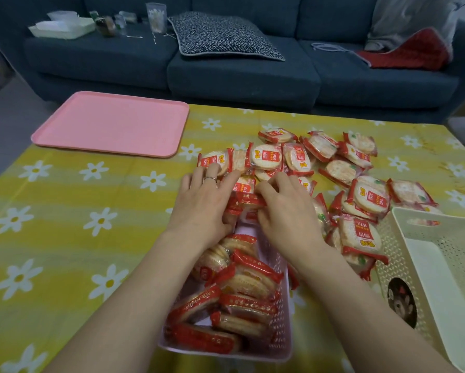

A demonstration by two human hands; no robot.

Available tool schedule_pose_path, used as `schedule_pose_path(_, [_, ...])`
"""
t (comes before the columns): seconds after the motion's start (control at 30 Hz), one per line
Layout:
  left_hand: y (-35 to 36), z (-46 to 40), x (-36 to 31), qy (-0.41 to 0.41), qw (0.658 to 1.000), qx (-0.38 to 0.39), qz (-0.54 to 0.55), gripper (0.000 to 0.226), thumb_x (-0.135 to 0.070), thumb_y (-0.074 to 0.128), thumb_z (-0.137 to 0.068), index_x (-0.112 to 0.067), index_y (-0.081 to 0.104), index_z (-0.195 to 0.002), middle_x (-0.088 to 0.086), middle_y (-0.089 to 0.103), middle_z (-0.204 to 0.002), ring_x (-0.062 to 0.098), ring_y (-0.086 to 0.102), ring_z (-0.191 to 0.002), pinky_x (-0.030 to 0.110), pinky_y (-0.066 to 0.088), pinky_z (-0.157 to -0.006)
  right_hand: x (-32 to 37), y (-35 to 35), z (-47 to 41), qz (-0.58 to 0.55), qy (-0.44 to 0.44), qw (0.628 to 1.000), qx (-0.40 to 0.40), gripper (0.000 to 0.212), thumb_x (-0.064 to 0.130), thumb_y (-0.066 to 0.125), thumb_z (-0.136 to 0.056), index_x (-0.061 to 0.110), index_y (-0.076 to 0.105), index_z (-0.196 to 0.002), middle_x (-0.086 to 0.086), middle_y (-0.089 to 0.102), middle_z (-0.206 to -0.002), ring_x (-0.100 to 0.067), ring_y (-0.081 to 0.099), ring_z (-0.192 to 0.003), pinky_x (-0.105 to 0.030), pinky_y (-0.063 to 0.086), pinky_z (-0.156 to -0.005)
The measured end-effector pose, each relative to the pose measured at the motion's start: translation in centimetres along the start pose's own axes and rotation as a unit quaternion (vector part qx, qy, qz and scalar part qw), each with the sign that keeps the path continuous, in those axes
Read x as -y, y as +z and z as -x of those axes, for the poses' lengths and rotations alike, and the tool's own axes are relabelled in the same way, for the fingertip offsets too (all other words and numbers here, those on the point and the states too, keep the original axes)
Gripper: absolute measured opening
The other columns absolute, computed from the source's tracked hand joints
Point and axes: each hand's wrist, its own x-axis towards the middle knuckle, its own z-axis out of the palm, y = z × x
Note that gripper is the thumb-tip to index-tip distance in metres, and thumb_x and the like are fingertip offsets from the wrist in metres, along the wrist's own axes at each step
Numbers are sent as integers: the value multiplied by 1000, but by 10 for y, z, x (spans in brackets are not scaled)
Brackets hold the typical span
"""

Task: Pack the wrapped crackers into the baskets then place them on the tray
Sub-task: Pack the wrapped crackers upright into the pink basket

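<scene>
Hands over far end of pink basket (280, 313), which sits on desk (64, 211) near bottom centre, already mostly filled with wrapped crackers (242, 286) stood on edge in rows. Left hand (201, 205) and right hand (288, 208) sit close together, each grip curled round the same small bunch of cracker packs (243, 201) at the basket's far rim; left thumb tucked under the bunch, fingers reaching onto the loose packs beyond, ring on one finger. Right grip closed on the bunch from the right side, fingers bent over the top. Cannot tell how many packs are in the bunch, hands cover most of it. Loose pile of crackers (333, 168) spread on desk beyond and to the right of the hands, red-and-clear wrappers, some flat, some tilted on each other. Cream basket (403, 238) at right edge, just beside the pile, with a dark round sticker on its near wall; a pack or so shows through its far handle slot, inside otherwise hard to see. Pink tray (113, 125) at far left corner of desk, well apart from baskets, nothing on it. Desk covered in yellow cloth with white daisies. Dark blue sofa (239, 74) behind, with patterned cushion (223, 36), red cloth (409, 52) and small clutter on the left seat
</scene>
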Motion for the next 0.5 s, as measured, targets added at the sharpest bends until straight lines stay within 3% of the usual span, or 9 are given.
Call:
schedule_pose_path(0.1, [3, -2, -2, 8, 1000, 21, 21, 78, -50, 68, -81, -32, 31, -148, 1, 47, -144, 27, 38, -136, 44, 25, -115, -2, 6, -1, 4, 9, 1000, 7, 35, 12, 63, -77, 14, 56, -111, -7, 51, -103, -27, 46, -90, -38, 40, -76])
schedule_pose_path(0.2, [4, -3, -3, 0, 998, 51, 30, 59, -47, 62, -88, -27, 40, -139, -1, 54, -139, 26, 43, -132, 43, 30, -112, -2, 8, -2, 1, 22, 1000, 11, 37, 10, 64, -76, 13, 51, -111, -6, 52, -103, -27, 49, -88, -38, 41, -75])
schedule_pose_path(0.4, [3, -7, 0, 1, 998, 62, 31, 58, -42, 69, -86, -24, 43, -134, 0, 56, -134, 26, 46, -127, 40, 34, -108, -3, 10, -6, 3, 26, 997, 66, 46, 10, 60, -81, 13, 50, -127, -10, 59, -109, -35, 59, -91, -36, 33, -66])
schedule_pose_path(0.5, [2, -6, 5, -4, 998, 52, 45, 59, -44, 73, -85, -22, 44, -132, 0, 57, -127, 25, 47, -121, 34, 37, -98, -1, 10, -8, 7, 22, 996, 84, 48, 16, 62, -83, 15, 48, -130, -9, 58, -115, -33, 58, -98, -38, 41, -70])
